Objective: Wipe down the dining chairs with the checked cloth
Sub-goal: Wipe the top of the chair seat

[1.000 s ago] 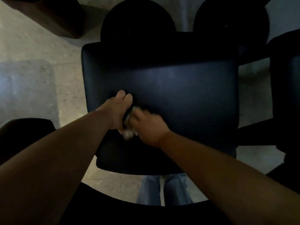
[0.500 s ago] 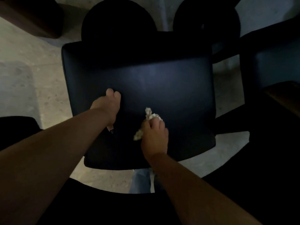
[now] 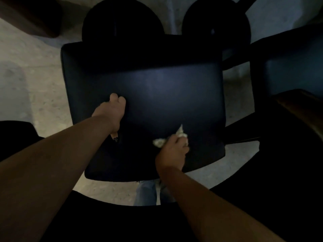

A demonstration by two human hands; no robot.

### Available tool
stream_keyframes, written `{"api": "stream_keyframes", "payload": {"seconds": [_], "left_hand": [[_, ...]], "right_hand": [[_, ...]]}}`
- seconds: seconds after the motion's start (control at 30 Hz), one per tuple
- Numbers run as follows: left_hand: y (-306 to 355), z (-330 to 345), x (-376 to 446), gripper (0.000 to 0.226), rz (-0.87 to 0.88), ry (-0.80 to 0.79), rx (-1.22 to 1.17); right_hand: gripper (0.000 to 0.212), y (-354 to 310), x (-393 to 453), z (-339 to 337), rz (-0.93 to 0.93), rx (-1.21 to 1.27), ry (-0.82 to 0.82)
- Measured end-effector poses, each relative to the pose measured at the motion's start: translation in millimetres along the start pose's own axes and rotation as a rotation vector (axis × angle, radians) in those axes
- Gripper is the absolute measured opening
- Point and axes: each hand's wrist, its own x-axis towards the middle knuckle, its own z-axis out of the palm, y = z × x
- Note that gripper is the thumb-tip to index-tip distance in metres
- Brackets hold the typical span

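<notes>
Since half a second ago, we are seeing the right hand (image 3: 172, 151) slide with the cloth (image 3: 160, 142) across the chair (image 3: 157, 95) toward its right side, while the left hand (image 3: 111, 112) stays where it was on the left part of the dark padded panel. The right hand's fingers are clenching round the bunched cloth and pressing it against the lower right part of the panel; pale tips of cloth are poking out above the knuckles and to the left of them. The light is too dim for us to make out the cloth's pattern. The left hand is gripping the chair, its fingers curling over the panel and its thumb lying lower down toward the panel's near edge. Behind the chair we are seeing two round dark seats (image 3: 122, 25) side by side, and another dark chair (image 3: 290, 70) standing to the right. Pale speckled floor (image 3: 35, 84) is showing to the left, and blue jeans (image 3: 146, 193) are showing just below the chair's near edge.
</notes>
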Motion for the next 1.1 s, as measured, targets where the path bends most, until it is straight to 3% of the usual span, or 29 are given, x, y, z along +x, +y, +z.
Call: {"api": "stream_keyframes", "payload": {"seconds": [0.1,0.17,0.27,0.4,0.47,0.6,0.67,0.73,0.8,0.87,0.93,1.0,1.1], "left_hand": [[-0.1,1.4,-0.3,0.074,0.0,0.002,-0.012],[-0.2,1.3,0.5,0.072,0.003,0.013,-0.007],[0.2,0.9,-0.3,0.074,0.0,-0.006,-0.007],[2.5,0.0,0.1,0.085,-0.009,-0.032,-0.004],[1.8,-0.7,0.8,0.08,-0.01,-0.011,-0.019],[-1.9,2.5,0.0,0.086,0.003,-0.006,-0.044],[-2.7,3.0,0.7,0.086,0.008,-0.009,-0.054],[-2.8,2.7,1.8,0.085,0.005,-0.003,-0.064],[-1.3,3.0,2.8,0.085,-0.001,0.001,-0.061],[1.7,3.5,3.8,0.084,-0.023,0.005,-0.058],[4.4,3.0,5.2,0.081,-0.044,0.004,-0.055],[4.0,-0.2,4.4,0.08,-0.042,-0.014,-0.054],[-5.5,-3.7,2.3,0.096,-0.009,-0.084,0.04]], "right_hand": [[0.053,-0.2,-0.6,-16.0,-0.196,0.047,-0.12],[0.044,8.4,30.6,-44.4,-0.242,0.085,0.016],[0.034,16.2,101.2,-88.7,-0.026,0.209,0.273],[0.038,-2.2,133.0,-88.9,0.173,0.287,0.26],[0.039,-20.4,98.8,-61.0,-0.043,0.154,0.246],[0.041,-29.9,19.1,-23.1,-0.955,-0.197,-0.186],[0.034,-23.1,54.0,-40.5,-1.068,-0.253,-0.117],[0.027,-14.9,116.5,-69.7,-0.807,-0.246,0.096],[0.029,-3.8,175.1,-106.3,-0.345,-0.048,0.32],[0.035,-7.8,200.4,-122.1,-0.015,0.194,0.361],[0.035,-32.3,188.3,-112.5,0.08,0.248,0.389],[0.028,-54.5,150.9,-86.4,-0.125,0.154,0.405],[0.022,-56.9,90.1,-55.7,-0.806,-0.054,0.125]]}}
